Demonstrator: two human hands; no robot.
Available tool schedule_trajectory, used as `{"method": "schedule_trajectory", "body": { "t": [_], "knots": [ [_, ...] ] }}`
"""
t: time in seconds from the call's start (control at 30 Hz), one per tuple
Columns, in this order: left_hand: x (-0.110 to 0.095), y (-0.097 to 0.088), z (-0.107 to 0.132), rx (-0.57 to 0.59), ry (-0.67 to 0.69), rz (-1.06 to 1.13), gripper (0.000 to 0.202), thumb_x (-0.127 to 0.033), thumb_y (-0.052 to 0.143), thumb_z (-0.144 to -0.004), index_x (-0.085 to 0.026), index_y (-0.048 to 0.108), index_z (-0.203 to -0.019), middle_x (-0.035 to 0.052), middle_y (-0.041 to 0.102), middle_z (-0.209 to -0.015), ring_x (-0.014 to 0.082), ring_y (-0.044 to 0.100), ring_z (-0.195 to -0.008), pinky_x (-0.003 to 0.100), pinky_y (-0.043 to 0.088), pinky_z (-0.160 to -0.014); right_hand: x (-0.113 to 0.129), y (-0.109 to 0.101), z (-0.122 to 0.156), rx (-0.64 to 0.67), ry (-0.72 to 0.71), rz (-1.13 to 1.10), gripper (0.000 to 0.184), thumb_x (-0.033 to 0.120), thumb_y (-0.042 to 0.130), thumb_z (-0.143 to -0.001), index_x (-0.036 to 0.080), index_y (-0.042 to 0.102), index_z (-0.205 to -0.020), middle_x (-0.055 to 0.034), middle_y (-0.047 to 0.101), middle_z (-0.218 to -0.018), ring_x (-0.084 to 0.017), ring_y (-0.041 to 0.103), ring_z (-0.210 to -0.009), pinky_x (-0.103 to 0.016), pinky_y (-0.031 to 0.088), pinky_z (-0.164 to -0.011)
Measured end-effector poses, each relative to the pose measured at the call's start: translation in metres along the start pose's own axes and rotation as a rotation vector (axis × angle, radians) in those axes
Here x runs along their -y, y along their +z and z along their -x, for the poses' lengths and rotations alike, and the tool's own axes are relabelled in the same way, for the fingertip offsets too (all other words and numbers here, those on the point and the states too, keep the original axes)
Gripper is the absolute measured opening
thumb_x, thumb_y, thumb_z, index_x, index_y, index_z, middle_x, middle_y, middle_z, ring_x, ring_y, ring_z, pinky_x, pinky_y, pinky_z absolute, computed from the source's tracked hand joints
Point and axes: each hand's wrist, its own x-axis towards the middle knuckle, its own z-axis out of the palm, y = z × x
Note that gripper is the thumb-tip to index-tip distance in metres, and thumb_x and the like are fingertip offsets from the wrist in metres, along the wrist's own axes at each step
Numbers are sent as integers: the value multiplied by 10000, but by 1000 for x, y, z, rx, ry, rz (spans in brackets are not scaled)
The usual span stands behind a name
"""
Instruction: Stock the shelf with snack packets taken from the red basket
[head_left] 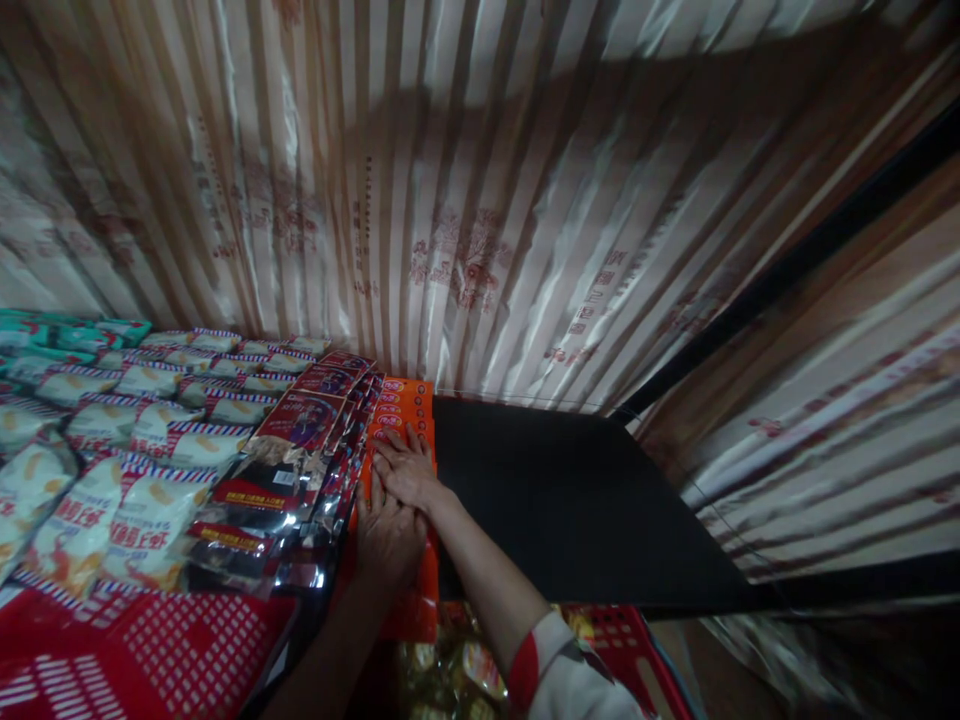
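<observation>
Orange snack packaging [411,400], printed with a repeated round logo, lies along the right side of the displayed packets. Flat on it rests my right hand [406,468], its fingers spread and pointing forward. Just nearer to me, my left hand [388,535] presses on the same packaging with fingers extended, touching or slightly overlapped by the right. Against the packaging's left edge lie overlapping dark red and black snack packets [277,465]. My forearms hide part of the packaging's near end.
White packets with striped edges [161,510] fill the left, with green packets [71,335] behind. A red plastic basket [202,640] stands at the lower left; another red basket [637,665] holds wrapped items. A black shelf surface [570,500] extends right, beneath a pleated printed curtain [465,200].
</observation>
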Motion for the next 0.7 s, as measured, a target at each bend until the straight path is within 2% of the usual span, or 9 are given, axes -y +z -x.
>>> {"method": "schedule_trajectory", "body": {
  "t": [0.13,0.33,0.53,0.7],
  "knots": [
    [-1,-3,-1,-26,10,-7,281,-309,484,-817,-209,691,-978,115,606,-1202,329,450,-1219,544,298,-1015,-5,-5,-1,3,-43,-63,520,464,169,-940,280,349,-1392,44,275,-1489,-217,37,-1402,-441,13,-1114],
    [-1,-6,-9,-21,35,-73,307,-292,485,-807,-180,678,-1019,131,633,-1114,309,508,-1118,493,331,-983,-15,-4,-5,-40,-76,-137,522,471,184,-942,255,403,-1364,25,327,-1467,-193,84,-1400,-427,42,-1128],
    [3,-4,-19,-1,53,-119,278,-212,424,-836,-177,696,-884,111,632,-965,271,517,-970,429,384,-883,-22,-3,-15,-42,-187,-179,564,438,110,-955,195,453,-1331,-35,438,-1399,-105,270,-1349,-322,49,-1144],
    [3,0,-26,26,18,-122,283,-202,425,-824,-130,684,-915,122,620,-915,262,518,-882,421,411,-803,-28,0,-20,-50,-170,-176,593,448,88,-952,179,459,-1328,-45,447,-1391,-108,253,-1356,-326,73,-1144]
  ]
}}
